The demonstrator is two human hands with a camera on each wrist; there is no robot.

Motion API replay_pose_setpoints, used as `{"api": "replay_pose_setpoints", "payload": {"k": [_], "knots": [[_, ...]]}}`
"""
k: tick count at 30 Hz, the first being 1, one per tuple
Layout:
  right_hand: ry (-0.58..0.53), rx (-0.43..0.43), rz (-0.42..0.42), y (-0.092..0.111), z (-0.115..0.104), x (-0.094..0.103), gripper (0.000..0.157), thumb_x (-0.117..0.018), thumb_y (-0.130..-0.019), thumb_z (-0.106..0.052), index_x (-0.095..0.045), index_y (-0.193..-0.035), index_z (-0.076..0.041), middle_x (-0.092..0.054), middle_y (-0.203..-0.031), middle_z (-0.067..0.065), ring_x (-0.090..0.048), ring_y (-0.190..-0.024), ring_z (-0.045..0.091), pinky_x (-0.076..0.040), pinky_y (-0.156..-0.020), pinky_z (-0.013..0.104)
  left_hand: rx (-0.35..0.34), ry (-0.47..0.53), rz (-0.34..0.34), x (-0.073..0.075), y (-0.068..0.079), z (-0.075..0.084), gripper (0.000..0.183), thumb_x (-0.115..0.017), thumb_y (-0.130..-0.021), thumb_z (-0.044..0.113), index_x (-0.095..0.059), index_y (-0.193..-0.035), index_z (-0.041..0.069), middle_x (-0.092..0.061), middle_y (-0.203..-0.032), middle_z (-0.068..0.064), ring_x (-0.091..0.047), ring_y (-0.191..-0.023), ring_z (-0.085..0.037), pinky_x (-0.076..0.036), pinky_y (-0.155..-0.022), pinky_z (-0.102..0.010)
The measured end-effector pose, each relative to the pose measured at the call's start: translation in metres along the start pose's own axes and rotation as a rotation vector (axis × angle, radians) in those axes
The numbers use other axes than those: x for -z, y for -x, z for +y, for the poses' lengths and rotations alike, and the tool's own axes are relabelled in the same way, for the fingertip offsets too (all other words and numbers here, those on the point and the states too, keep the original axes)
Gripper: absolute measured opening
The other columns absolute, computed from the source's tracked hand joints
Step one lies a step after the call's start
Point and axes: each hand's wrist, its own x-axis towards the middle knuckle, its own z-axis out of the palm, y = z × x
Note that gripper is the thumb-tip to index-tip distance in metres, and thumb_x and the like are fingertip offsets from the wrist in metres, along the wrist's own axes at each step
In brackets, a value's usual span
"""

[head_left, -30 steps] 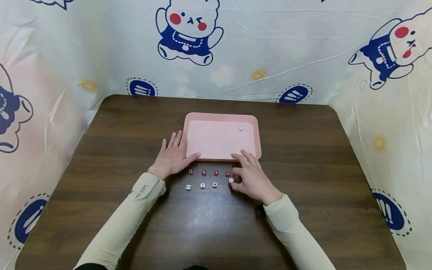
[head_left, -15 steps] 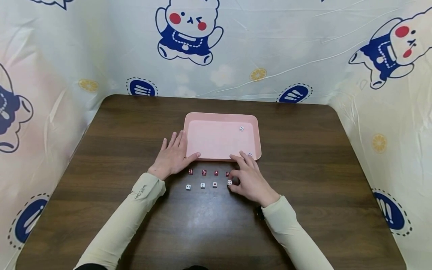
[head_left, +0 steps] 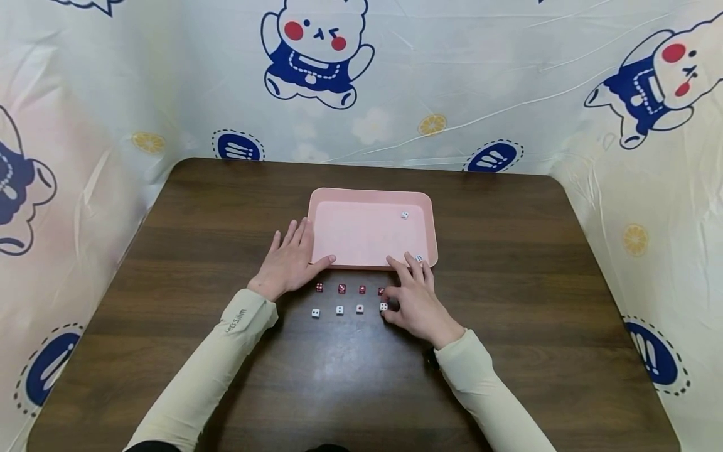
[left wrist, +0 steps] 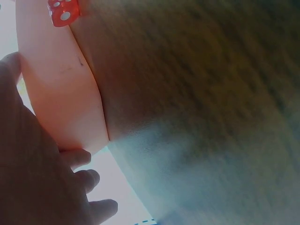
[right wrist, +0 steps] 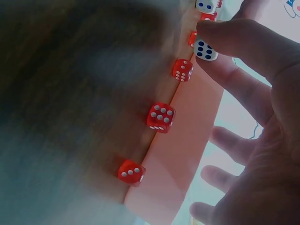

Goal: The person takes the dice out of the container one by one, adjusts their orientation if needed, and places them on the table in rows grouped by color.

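Observation:
In the head view my left hand (head_left: pixel 289 260) rests at the near left corner of the pink tray (head_left: pixel 361 196), fingers spread and straight, thumb over its front rim. My right hand (head_left: pixel 415 304) is at the right end of two rows of dice. Its thumb and index finger pinch a white die (right wrist: pixel 206 50) with dark pips. The other fingers reach to the tray's near right rim. Red dice, such as this red die (head_left: pixel 341 289), form the row nearer the tray. Several white dice, among them this white die (head_left: pixel 339 310), make up the row closer to me.
Inside the tray, one white die (head_left: pixel 404 215) lies toward the far right and another white die (head_left: pixel 419 258) at the near right corner. A brown wooden table (head_left: pixel 226 201) carries everything. Printed curtains (head_left: pixel 395 81) hang around its back and sides.
My right hand has shifted slightly toward me and left with the pinched white die, level with the white row. The tray's near-right die has come out from behind the fingers. My left hand stays put.

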Motion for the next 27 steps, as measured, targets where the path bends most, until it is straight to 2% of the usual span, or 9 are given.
{"api": "replay_pose_setpoints", "payload": {"k": [12,22,27], "knots": [[0.007,-0.013,0.003,0.001,-0.003,-0.004,0.01,-0.078,-0.075,-0.025,-0.074,-0.084,-0.023,-0.036,-0.152,0.012,-0.018,-0.144,0.044,-0.01,-0.11,0.07,0.0,0.005,0.006,-0.003,-0.001,-0.002,0.103,-0.03,-0.087,0.077,-0.002,-0.155,0.004,-0.003,-0.163,-0.014,-0.002,-0.151,-0.035,-0.006,-0.117,-0.062],[0.06,0.007,0.029,0.002,-0.003,-0.009,0.008,-0.078,-0.074,-0.026,-0.072,-0.079,-0.024,-0.035,-0.153,0.011,-0.02,-0.143,0.044,-0.018,-0.109,0.07,0.0,0.008,0.004,-0.003,-0.001,-0.002,0.103,-0.03,-0.087,0.077,-0.001,-0.155,0.004,-0.002,-0.164,-0.014,-0.001,-0.151,-0.035,-0.005,-0.117,-0.063],[0.064,0.019,0.042,0.003,-0.003,-0.01,0.008,-0.078,-0.073,-0.025,-0.072,-0.078,-0.023,-0.035,-0.152,0.012,-0.021,-0.142,0.046,-0.018,-0.108,0.071,0.002,0.011,0.004,-0.003,-0.001,-0.002,0.102,-0.031,-0.088,0.076,-0.001,-0.155,0.005,-0.002,-0.164,-0.014,-0.002,-0.151,-0.035,-0.006,-0.117,-0.063]]}}
